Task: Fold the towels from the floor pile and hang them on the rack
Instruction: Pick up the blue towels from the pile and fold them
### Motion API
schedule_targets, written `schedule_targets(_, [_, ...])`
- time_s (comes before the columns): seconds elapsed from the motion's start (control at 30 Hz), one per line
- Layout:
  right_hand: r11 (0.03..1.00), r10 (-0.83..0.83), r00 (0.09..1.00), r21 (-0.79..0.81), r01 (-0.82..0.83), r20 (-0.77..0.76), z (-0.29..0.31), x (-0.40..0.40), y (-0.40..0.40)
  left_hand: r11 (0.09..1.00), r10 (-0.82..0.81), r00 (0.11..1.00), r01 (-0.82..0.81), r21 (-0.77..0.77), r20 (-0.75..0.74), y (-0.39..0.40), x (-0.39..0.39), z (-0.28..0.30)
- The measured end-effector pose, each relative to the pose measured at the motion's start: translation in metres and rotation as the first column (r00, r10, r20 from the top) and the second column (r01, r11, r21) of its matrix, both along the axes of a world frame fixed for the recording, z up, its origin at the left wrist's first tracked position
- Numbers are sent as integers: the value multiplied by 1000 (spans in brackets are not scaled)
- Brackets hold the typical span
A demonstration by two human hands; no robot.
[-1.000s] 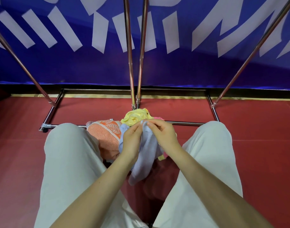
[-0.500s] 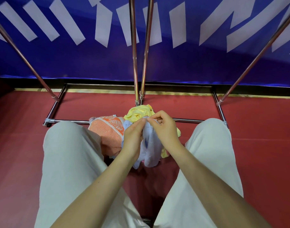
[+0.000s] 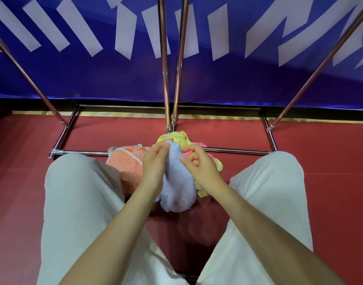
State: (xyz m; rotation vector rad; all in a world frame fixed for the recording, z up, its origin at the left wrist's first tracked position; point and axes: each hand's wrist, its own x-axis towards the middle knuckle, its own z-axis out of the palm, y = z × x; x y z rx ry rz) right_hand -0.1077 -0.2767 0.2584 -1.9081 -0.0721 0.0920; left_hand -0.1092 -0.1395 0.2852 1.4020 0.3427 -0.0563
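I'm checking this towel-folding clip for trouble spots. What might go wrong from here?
1. Only the left hand pinches the blue towel; the right hand looks off it, so the bunched towel may slip back onto the pile.
2. The towel hangs crumpled, so a fold started now would likely come out uneven.
3. The yellow towel lies against the rack base bar and might snag when pulled.

The tops of the rack (image 3: 165, 64) poles are cut off at 12 o'clock. The pink towel (image 3: 187, 154) is mostly hidden behind the right hand (image 3: 199, 165).
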Motion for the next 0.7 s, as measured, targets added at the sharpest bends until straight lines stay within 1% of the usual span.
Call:
schedule_targets(0.1, [995, 55, 998, -86, -57, -15, -12, -6, -8, 1000, 11, 996, -10, -6, 85, 15, 6, 3])
schedule_targets(0.17, [983, 86, 995, -157, -92, -46, -19, -11, -14, 1000, 13, 994, -11, -13, 110, 24, 10, 6])
schedule_targets(0.3, [944, 133, 988, -295, -149, -75, -30, -23, -30, 980, 185, 981, -180, -84, 51, 36, 13, 12])
schedule_targets(0.43, [928, 121, 987, -341, -152, -110, -41, -38, -51, 976, 192, 980, -185, -112, 54, 45, 14, 13])
schedule_targets(0.53, [928, 123, 972, -325, -184, -199, -52, -47, -65, 970, 237, 970, -234, -64, 43, 51, 12, 13])
schedule_targets(0.6, [920, 111, 966, -345, -188, -232, -56, -50, -70, 968, 247, 969, -246, -47, 25, 59, 12, 8])
schedule_targets(0.63, [904, 101, 968, -386, -185, -228, -57, -51, -73, 969, 244, 970, -243, -37, 9, 63, 12, 6])
schedule_targets(0.7, [836, 75, 977, -521, -170, -199, -56, -51, -75, 965, 259, 966, -259, -26, 2, 71, 12, 2])
